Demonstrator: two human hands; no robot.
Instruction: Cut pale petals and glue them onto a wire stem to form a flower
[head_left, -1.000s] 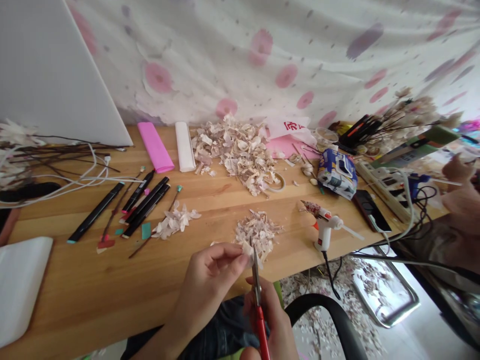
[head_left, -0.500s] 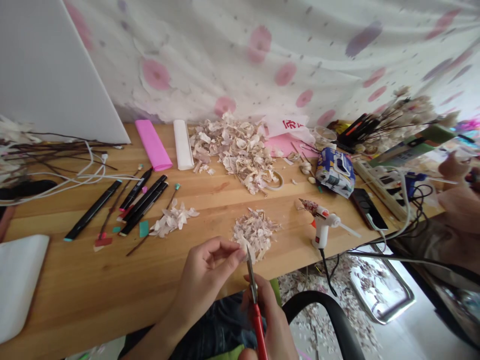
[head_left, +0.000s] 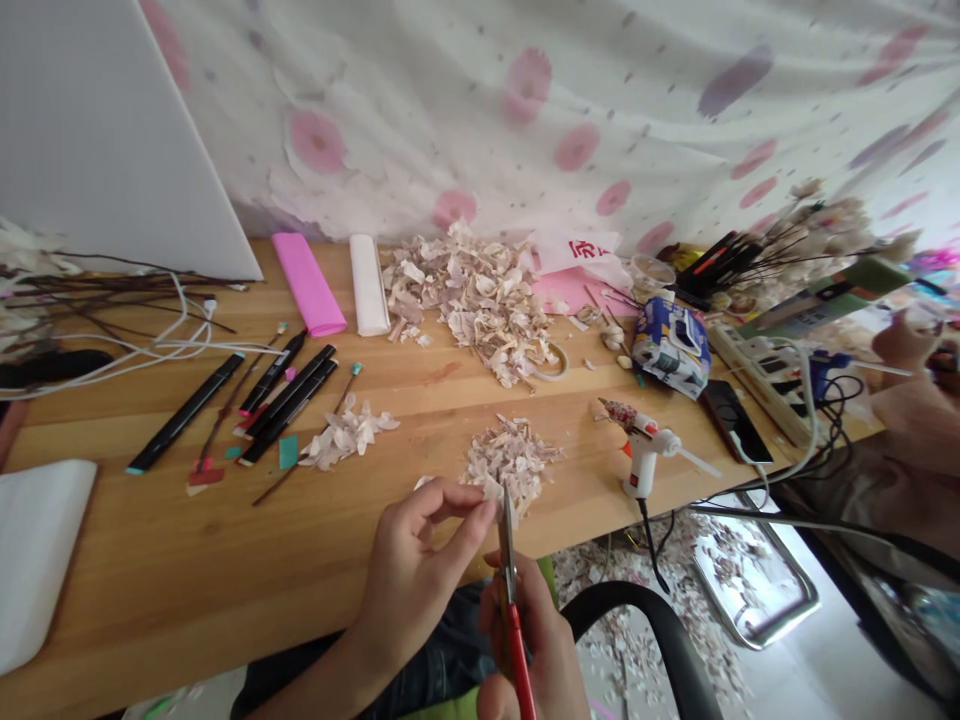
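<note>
The left hand (head_left: 416, 570) pinches a pale petal scrap (head_left: 489, 489); the right hand (head_left: 531, 640) grips red scissors (head_left: 511, 600), their blades now nearer the scrap than before.

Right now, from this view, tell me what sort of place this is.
Probably a home craft desk: a hot glue gun, markers, and heaps of cut paper petals on a wooden table.

Red-handled scissors (head_left: 510, 590), blades up, touch a pinched pale paper scrap (head_left: 489, 488).

the scissors (head_left: 508, 570) have shiny metal blades and a red plastic handle; the wooden tabletop (head_left: 187, 560) looks smooth.
</note>
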